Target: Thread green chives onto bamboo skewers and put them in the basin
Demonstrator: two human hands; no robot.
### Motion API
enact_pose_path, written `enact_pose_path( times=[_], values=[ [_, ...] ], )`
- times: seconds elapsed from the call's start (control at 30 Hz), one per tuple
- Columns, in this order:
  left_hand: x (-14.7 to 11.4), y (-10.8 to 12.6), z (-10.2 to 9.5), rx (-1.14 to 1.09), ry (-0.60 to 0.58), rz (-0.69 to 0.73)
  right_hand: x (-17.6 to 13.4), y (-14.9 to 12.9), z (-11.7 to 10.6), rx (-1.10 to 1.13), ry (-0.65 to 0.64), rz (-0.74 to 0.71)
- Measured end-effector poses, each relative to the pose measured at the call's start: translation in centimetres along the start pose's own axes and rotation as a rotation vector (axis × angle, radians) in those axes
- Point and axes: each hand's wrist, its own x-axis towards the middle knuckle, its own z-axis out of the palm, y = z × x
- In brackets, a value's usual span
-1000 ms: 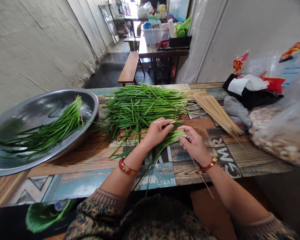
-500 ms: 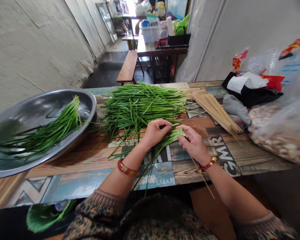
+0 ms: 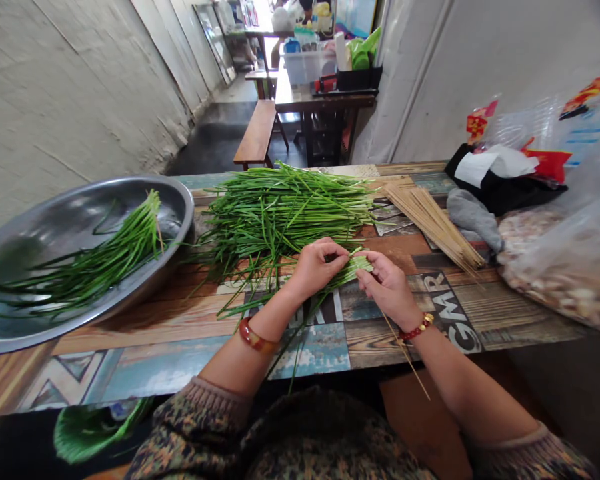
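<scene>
A small bunch of chives lies between my hands, its pale stem ends pointing right. My right hand is closed around those ends, thumb against fingers, with a thin bamboo skewer sticking out below it toward me. My left hand pinches a chive stalk near the stem ends, just left of my right fingertips. The skewer's upper part is hidden by the stems and fingers. Right behind my hands spreads a big heap of loose chives, stems to the right and leaves to the left.
At the left stands a metal basin holding a skewered bunch of chives. Bamboo skewers lie right of the heap. Farther right are a grey cloth-like bundle and a clear bag of pale pieces. A bench stands beyond the table.
My left hand has shifted slightly right, bringing its pinched fingertips closer to my right fingers. My right hand and the skewer have hardly moved.
</scene>
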Motion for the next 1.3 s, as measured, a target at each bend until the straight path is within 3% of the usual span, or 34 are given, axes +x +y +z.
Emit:
enact_pose_path(
  times=[0.8, 1.3],
  values=[
    [-0.04, -0.33, 0.07, 0.011, -0.005, 0.0, -0.01, -0.11, 0.06, -0.011, 0.011, -0.007],
    [-0.13, -0.76, 0.34, 0.108, 0.027, 0.141, -0.22, -0.36, 0.19, -0.087, 0.066, 0.002]
  ],
)
